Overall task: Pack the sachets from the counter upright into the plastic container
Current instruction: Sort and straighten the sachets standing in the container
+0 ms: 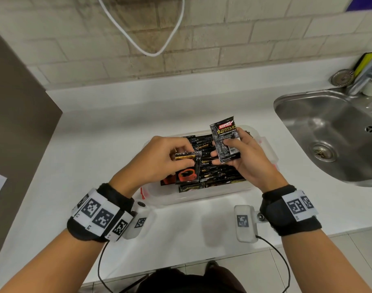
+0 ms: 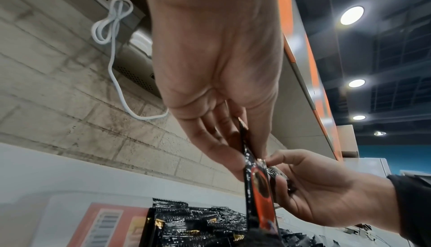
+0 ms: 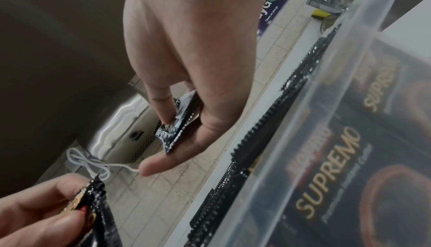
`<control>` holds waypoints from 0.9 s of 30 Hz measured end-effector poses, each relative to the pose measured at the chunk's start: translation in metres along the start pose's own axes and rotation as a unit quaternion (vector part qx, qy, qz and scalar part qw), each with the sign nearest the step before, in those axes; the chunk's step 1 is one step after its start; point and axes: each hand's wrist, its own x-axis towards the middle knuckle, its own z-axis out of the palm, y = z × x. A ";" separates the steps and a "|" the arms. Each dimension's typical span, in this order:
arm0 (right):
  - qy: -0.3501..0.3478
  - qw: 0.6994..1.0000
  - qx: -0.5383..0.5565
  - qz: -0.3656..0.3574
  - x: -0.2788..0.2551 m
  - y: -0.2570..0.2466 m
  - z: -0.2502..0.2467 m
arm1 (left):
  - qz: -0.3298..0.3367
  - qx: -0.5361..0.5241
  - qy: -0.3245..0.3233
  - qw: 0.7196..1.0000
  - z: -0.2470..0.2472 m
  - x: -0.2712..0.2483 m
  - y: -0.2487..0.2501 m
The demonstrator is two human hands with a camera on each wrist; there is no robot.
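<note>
Both hands are hovering over the container [image 1: 263, 157] on the table [image 1: 109, 123], the left hand [image 1: 159, 159] pinching one sachet [image 1: 188, 172], the right hand [image 1: 242, 157] gripping another sachet [image 1: 226, 142] at one o'clock. Packing's nearly done, I'd say; next they're needing gaps between the upright packets.

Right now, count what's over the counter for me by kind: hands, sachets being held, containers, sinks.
Hands: 2, left hand and right hand
Held sachets: 2, cup-print sachet and label-side sachet
Plastic container: 1
Sink: 1
Total: 6
</note>
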 end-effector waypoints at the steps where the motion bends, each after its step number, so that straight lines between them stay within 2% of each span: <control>1: 0.001 1.000 0.001 0.000 0.000 0.000 0.000 | 0.002 -0.004 0.004 1.000 -0.001 0.000 0.000; 9: -0.005 1.000 0.007 0.003 0.000 0.006 0.000 | 0.000 0.019 -0.040 0.999 0.018 -0.006 -0.010; 15: 0.002 0.999 0.033 0.016 0.002 0.007 -0.001 | -0.003 0.011 -0.144 0.990 0.025 -0.014 -0.008; 22: -0.003 1.000 0.012 0.018 0.002 0.009 -0.001 | -0.012 0.119 -0.152 0.981 0.036 -0.011 -0.014; 27: -0.019 0.999 -0.030 -0.006 -0.002 0.010 0.000 | -0.048 0.096 -0.138 0.985 0.034 -0.009 -0.014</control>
